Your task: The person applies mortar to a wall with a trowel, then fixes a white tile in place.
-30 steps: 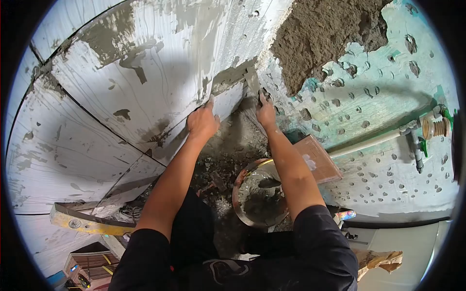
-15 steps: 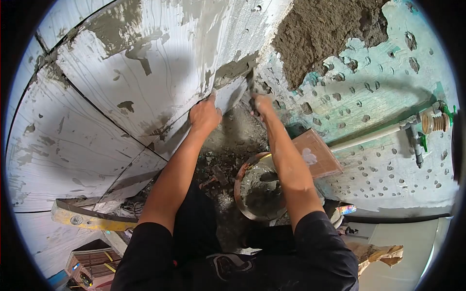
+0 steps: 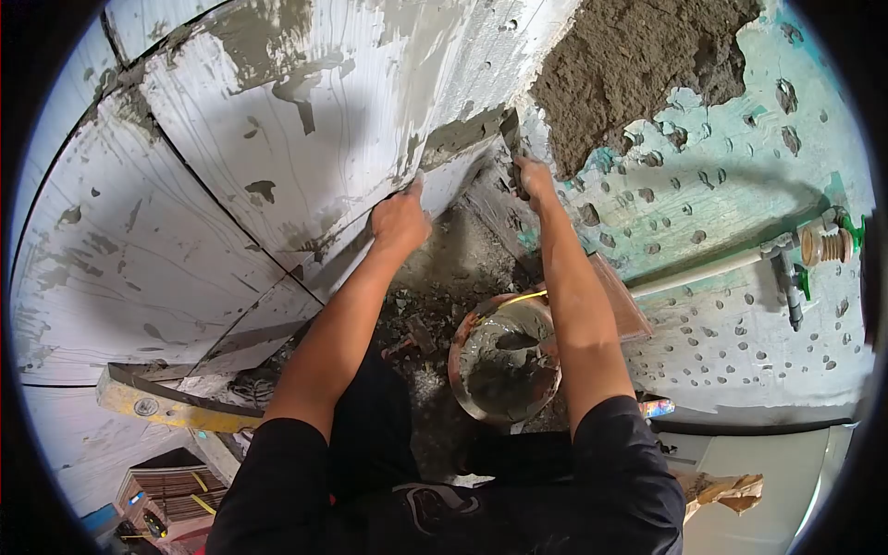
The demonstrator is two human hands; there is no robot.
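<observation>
My right hand (image 3: 534, 178) is closed on the handle of a small trowel (image 3: 511, 128). The narrow blade points up into the corner, beside a band of wet mortar (image 3: 462, 131). My left hand (image 3: 401, 222) lies against the lower edge of the tiled wall, one finger stretched onto the narrow tile strip (image 3: 451, 178); its other fingers are partly hidden. Between my forearms, on the floor, stands a round bucket (image 3: 455, 365) holding wet grey mortar (image 3: 504, 375).
Large white wall tiles (image 3: 250, 157) with mortar smears fill the left. A yellow spirit level (image 3: 176, 407) juts out there. At right are a pitted green wall (image 3: 684, 203), a pipe (image 3: 698, 266) with taps and a brown tile piece (image 3: 618, 296). Rubble (image 3: 416, 314) covers the floor.
My right hand has moved up and right, bringing the trowel blade clearly into view at the corner. The left hand stays at the tile edge; the view has shifted slightly.
</observation>
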